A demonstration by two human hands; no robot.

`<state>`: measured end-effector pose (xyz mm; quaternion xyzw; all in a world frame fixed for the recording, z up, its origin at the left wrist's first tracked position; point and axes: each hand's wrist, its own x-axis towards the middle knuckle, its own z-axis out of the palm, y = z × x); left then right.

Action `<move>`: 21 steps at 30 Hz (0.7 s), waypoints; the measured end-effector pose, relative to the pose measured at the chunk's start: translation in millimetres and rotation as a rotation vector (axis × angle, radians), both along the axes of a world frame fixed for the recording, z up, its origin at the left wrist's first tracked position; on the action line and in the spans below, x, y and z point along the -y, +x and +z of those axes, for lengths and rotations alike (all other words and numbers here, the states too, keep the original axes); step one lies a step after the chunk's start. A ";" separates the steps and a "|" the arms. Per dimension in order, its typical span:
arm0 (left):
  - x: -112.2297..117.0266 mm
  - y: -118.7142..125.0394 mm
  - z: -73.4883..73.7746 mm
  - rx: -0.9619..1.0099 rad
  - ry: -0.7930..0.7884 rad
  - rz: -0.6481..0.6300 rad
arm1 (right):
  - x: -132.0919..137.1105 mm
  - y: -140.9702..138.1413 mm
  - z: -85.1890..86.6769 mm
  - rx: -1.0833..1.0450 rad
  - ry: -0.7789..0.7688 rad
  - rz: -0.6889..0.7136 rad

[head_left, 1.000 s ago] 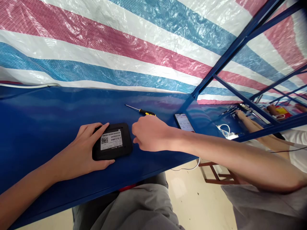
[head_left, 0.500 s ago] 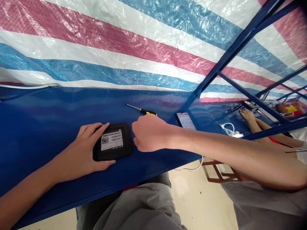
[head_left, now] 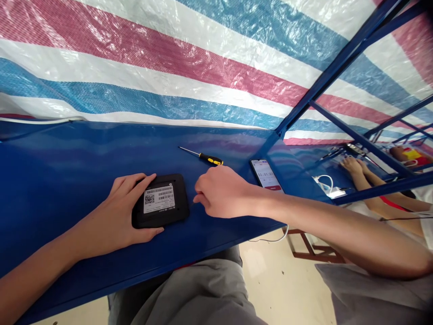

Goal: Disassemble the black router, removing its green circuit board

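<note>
The left hand [head_left: 118, 216] lay on the black device [head_left: 160, 201], fingers spread over its far left corner and thumb running along its near edge. The hand clasped the device from two sides and pressed it flat to the blue desk [head_left: 67, 153]. That hold looked meant to brace it, since the desk top was glossy and a small flat case would slide easily. The device sat label side up, with its white sticker and printed codes showing just past the fingertips.

The right hand [head_left: 221, 192] rested on the desk just right of the device, apart from it by a narrow gap. It was loosely curled, knuckles up and fingertips tucked toward the surface. Whether anything small was pinched beneath them could not be told.

Just beyond that hand's knuckles lay a screwdriver [head_left: 203, 156] with a yellow and black handle. The handle end was nearest the hand, probably so it could be picked up without a stretch. To the right of the right hand a phone [head_left: 266, 174] lay screen up showing a running clock, seemingly angled to be read at a glance. Farther right, a white cable [head_left: 324, 183] curled on the desk, and a co-worker's hands [head_left: 353, 166] worked at the next place beyond it.
</note>
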<state>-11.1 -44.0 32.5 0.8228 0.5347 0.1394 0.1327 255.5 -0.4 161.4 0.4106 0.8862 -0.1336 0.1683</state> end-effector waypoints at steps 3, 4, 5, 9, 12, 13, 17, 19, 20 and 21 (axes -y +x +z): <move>-1.1 -2.0 -2.7 0.003 0.017 -0.012 | 0.6 3.8 -3.0 -0.028 -0.017 -0.016; -1.5 -2.6 -3.6 -0.001 0.023 -0.015 | 0.9 4.9 -3.7 -0.036 -0.020 -0.019; -1.8 -3.1 -4.4 -0.004 0.026 -0.017 | 1.3 5.9 -4.4 -0.042 -0.020 -0.022; -1.5 -3.3 -5.4 0.002 0.030 -0.019 | 3.0 10.1 -8.8 -0.046 0.007 -0.031; -0.3 -2.1 -4.6 0.018 0.025 -0.002 | 4.3 13.5 -13.0 -0.062 0.027 -0.033; 0.1 -1.7 -4.3 0.022 0.019 0.007 | 4.7 14.5 -14.2 -0.070 0.029 -0.035; 1.2 -0.6 -3.0 0.040 -0.014 0.023 | 6.2 17.3 -17.2 -0.090 0.032 -0.046; 1.5 -0.5 -2.9 0.048 -0.022 0.032 | 7.1 18.0 -17.9 -0.098 0.034 -0.050; 1.6 -0.5 -3.0 0.051 -0.024 0.039 | 7.7 18.3 -18.1 -0.099 0.034 -0.054; 1.7 -0.5 -3.2 0.055 -0.025 0.046 | 8.2 18.6 -18.3 -0.100 0.032 -0.058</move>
